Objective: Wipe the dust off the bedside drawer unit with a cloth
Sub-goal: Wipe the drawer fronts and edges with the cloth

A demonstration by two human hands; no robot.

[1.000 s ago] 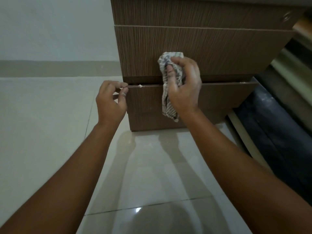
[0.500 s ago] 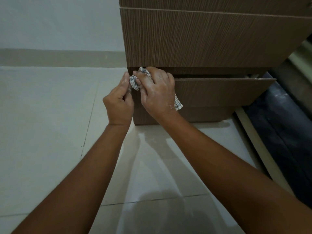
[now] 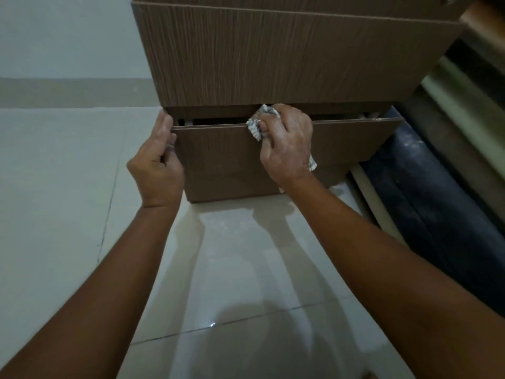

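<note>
The brown wood-grain bedside drawer unit (image 3: 287,58) stands on the floor straight ahead. Its bottom drawer (image 3: 218,151) is pulled out a little, leaving a dark gap above its front. My left hand (image 3: 157,162) grips the left end of that drawer front at the top corner. My right hand (image 3: 287,143) is shut on a checked white-and-grey cloth (image 3: 258,124) and presses it on the drawer front's top edge, about mid-width. A tail of the cloth shows below my wrist.
Glossy pale floor tiles (image 3: 68,201) spread in front and to the left, below a light wall with a beige skirting strip (image 3: 68,91). On the right, dark bed parts (image 3: 437,201) lie close beside the unit.
My right hand has slid the cloth rightward along the drawer's top edge, from the left corner to mid-width. My left hand keeps its hold on the left end.
</note>
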